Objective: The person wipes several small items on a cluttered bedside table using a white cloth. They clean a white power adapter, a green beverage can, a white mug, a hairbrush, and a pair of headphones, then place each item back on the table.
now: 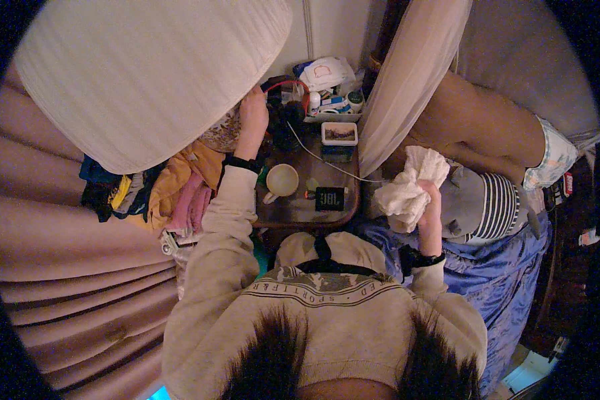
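Observation:
My right hand (431,202) grips a crumpled white cloth (411,187), held up to the right of a dark wooden nightstand (305,212). My left hand (254,112) reaches up to the lower edge of a large pale lampshade (155,75), beside a patterned lamp base (222,132). Its fingertips are partly hidden there, so I cannot tell whether they hold anything. A pale mug (282,180) and a black JBL speaker (329,199) stand on the nightstand. A white-rimmed rectangular container (339,134) sits behind them.
A box (332,118) of bottles and tubes stands at the back, under a wipes pack (328,72). A white cable (320,159) crosses the nightstand. Folded clothes (187,195) lie left. Sheer drapery (415,75), a grey plush toy (465,200) and blue satiny fabric (500,290) are right.

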`<state>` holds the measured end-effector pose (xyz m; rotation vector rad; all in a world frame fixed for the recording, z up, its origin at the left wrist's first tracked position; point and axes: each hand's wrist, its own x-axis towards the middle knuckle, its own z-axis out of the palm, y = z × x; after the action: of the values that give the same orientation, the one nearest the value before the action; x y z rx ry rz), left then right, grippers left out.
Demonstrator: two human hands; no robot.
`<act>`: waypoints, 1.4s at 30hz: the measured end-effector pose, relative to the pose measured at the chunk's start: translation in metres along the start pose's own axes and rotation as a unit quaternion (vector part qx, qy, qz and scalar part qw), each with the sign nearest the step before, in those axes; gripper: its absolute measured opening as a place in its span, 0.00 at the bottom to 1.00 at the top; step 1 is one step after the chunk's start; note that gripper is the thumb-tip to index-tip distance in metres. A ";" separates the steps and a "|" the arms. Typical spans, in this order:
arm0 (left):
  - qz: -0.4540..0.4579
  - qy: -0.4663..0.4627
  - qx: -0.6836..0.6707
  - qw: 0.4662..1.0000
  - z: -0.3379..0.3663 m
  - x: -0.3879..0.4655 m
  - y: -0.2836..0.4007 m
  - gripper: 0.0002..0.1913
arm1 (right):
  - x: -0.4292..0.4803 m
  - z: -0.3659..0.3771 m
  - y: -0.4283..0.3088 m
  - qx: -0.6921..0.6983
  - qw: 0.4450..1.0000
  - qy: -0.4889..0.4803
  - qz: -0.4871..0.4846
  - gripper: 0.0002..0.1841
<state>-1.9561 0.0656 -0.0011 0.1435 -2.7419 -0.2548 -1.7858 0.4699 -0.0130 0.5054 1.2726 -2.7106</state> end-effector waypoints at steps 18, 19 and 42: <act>0.079 0.131 -0.039 0.987 -0.043 -0.040 0.032 0.16 | 0.000 0.010 0.015 0.001 0.999 0.005 0.048 0.18; 0.086 0.131 -0.041 0.987 -0.044 -0.044 0.036 0.15 | -0.002 0.011 0.015 0.001 0.999 -0.010 0.044 0.18; 0.131 0.145 -0.327 0.925 -0.164 -0.158 0.045 0.17 | 0.063 0.119 -0.077 -0.475 0.809 -0.226 -0.262 0.32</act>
<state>-1.7506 0.1056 0.0992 -0.3362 -2.2096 -0.9608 -1.8928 0.4310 0.0927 -0.6405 2.5234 -1.8221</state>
